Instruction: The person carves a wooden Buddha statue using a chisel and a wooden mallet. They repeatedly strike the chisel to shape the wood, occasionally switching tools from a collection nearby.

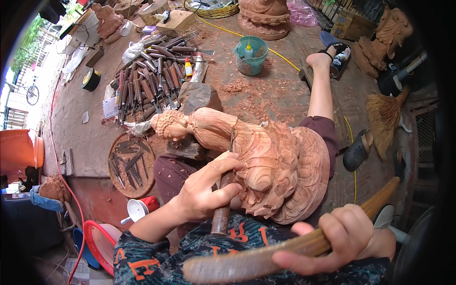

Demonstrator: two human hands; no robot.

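Across my lap lies a carved reddish wooden statue (260, 152), its curly-haired head to the left and its broad round base to the right. My left hand (199, 187) is closed round a carving chisel (220, 218); the thin blade points away from me against the statue's middle, and the wooden butt faces my body. In my right hand (344, 237) is a curved wooden mallet (228, 266), gripped along its shaft. Its wide, pale end reaches left, just below the chisel's butt and apart from it in the picture. A rough wood block (199, 97) sits beside the statue's neck.
Several chisels (152, 76) lie heaped at the far left. A round tray (148, 186) with loose blades is nearer. Beyond the statue stands a green bucket (259, 66) holding a bottle. Wood chips (251, 97) litter the floor. A straw broom (382, 118) is at right.
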